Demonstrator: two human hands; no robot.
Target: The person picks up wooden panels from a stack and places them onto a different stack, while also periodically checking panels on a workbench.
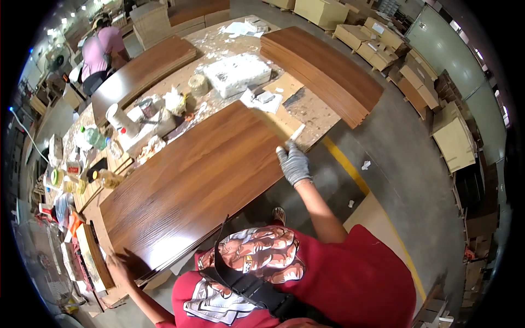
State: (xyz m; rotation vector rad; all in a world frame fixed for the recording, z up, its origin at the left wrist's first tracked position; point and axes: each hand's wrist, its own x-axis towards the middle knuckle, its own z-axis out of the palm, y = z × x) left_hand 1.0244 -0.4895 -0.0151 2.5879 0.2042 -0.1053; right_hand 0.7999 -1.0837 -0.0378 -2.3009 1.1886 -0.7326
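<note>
In the head view, a large rectangular brown wood-grain panel (202, 180) is lying slantwise across a tan, speckled workbench (317, 112), its near long edge facing the wearer's dark red printed shirt (350, 262). The bare left hand (116, 267) is touching the panel's near left corner; its fingers are pointing away from the wearer along the short edge, but whether they are pinching it or only resting there I cannot tell. The right hand (295, 164), wearing a grey knitted glove, is resting at the panel's opposite short end, near its right corner; its thumb is standing slightly apart from the fingers, while their grip underneath is staying out of sight. Beyond the panel, a white rectangular foam block (238, 75) is sitting beside a tan roll of tape (198, 85). A stack of brown wood-grain boards (322, 71) is lying on the bench's far right, and another brown stack (147, 71) is lying on its far left. A green-tinted clear plastic bottle (94, 138) is lying among clutter to the left. Farther off, a co-worker in a pink top (98, 54) is standing behind the left stack
</note>
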